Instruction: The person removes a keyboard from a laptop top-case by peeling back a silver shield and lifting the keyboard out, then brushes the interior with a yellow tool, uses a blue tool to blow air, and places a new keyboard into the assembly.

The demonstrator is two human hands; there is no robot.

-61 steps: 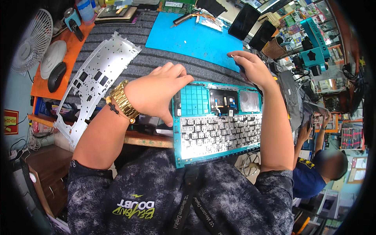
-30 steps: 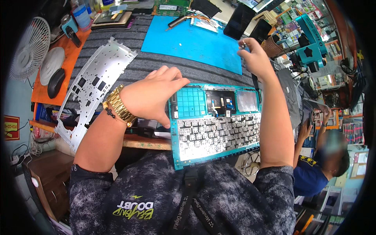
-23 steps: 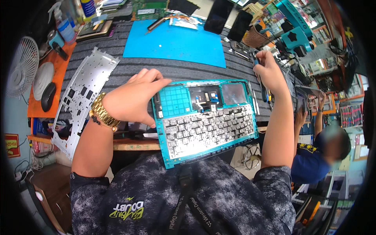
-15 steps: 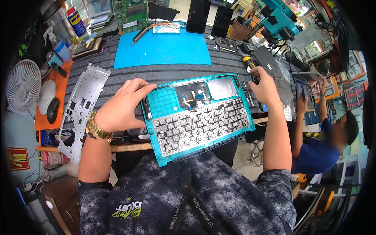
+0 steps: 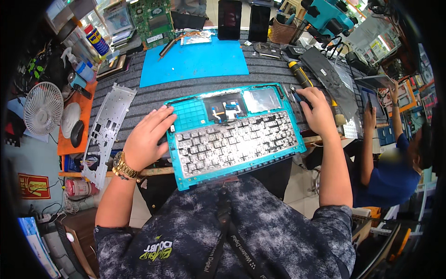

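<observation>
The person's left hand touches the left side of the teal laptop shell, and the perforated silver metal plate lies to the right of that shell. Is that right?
Not quite: the perforated silver metal plate lies to the left of the teal laptop shell, as the head view shows. The left hand does touch the shell's left side.

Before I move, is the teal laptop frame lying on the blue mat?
No, the teal laptop frame is nearer the person than the blue mat, with striped cloth showing between them.
</observation>
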